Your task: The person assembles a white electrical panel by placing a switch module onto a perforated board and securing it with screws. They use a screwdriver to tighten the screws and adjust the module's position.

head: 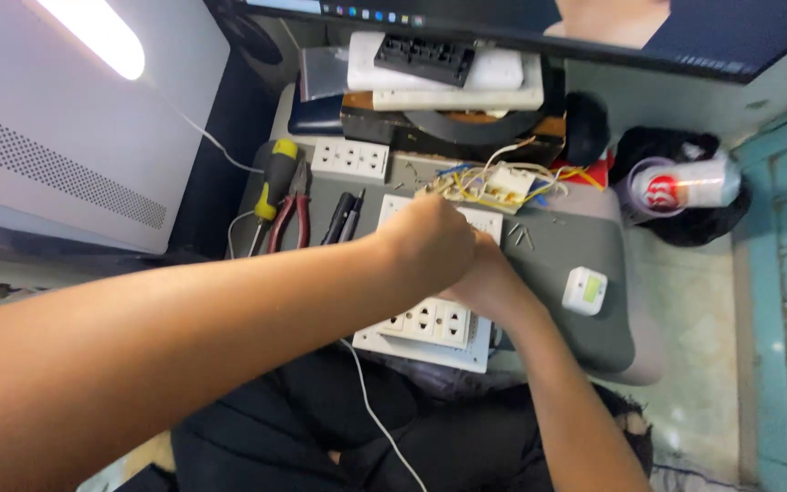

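Observation:
My left hand [430, 241] and my right hand [489, 278] are pressed together over a white socket panel [430, 323] that lies on a grey mat [576, 241]. Both fists are closed, and what they grip is hidden between them. Just beyond the hands sits a white switch block [503, 187] with a tangle of yellow, blue and white wires [466, 182]. The near part of the panel shows a row of outlets below my hands.
Red-handled pliers [291, 214], a yellow-and-black screwdriver [270, 182], a black pen-like tool [343, 217] and a white socket strip [350, 159] lie left of the hands. A small white module [585, 292] lies on the right. A can [676, 187] stands far right.

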